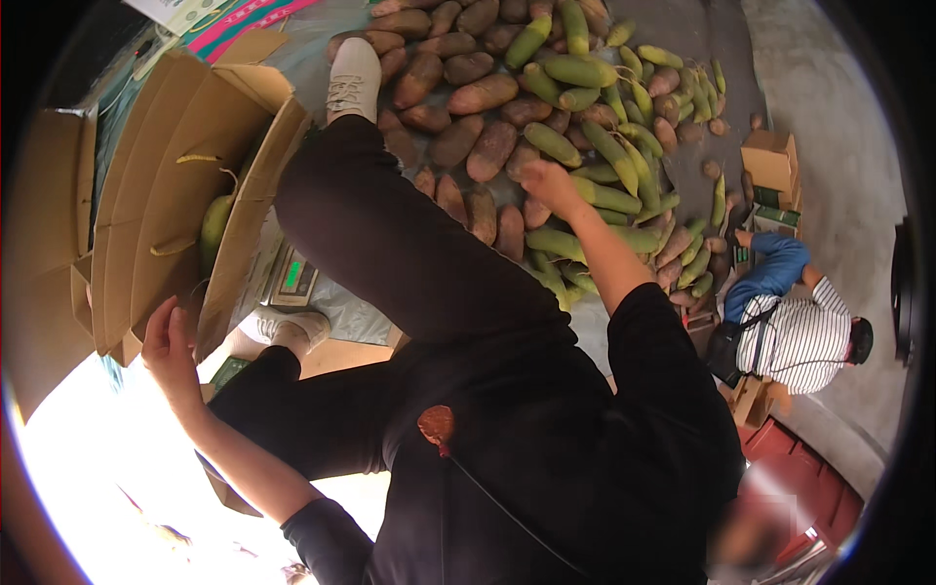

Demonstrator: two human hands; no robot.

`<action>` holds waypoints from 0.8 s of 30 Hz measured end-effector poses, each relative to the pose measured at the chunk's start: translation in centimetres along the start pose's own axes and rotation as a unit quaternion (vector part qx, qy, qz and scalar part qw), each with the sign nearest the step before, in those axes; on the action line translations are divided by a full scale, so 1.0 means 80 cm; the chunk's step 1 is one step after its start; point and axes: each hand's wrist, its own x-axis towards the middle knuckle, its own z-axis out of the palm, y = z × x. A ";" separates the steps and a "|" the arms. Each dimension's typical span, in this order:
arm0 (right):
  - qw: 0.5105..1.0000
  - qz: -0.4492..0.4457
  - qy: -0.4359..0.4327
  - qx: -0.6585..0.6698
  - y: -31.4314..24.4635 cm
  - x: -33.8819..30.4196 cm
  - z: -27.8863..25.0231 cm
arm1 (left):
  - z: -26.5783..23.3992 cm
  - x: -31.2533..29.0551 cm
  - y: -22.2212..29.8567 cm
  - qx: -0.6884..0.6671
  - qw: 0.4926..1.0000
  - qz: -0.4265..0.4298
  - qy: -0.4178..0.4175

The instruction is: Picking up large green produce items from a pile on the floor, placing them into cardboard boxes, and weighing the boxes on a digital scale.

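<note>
My left hand (174, 356) is beside the near edge of an open cardboard box (161, 205), its fingers spread and holding nothing. Inside that box lies a green radish (215, 232), partly hidden by the wall. The box stands at a digital scale (293, 278) with a lit green display. My right hand (551, 187) reaches over the heap, fingers curled on the end of a reddish-brown root (521, 160). Around it lie more reddish-brown roots (490, 151) on the left and long green radishes (614, 161) on the right.
My shoe (353, 76) stands at the heap's left edge, my leg between box and heap. Another cardboard box (44, 214) is at far left. On the right, a person in a striped shirt (795, 341) bends near small boxes (770, 161). A red crate (795, 478) sits behind.
</note>
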 end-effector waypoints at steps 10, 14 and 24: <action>0.978 0.118 -0.133 -0.105 0.098 -0.111 0.096 | 0.003 0.019 -0.020 0.001 0.999 -0.044 0.008; 0.983 0.049 -0.146 -0.100 0.098 -0.114 0.107 | -0.004 0.023 -0.030 0.012 0.999 -0.049 0.022; 0.940 0.162 -0.097 -0.284 0.111 -0.122 0.046 | 0.005 0.033 -0.048 -0.051 0.997 -0.034 0.043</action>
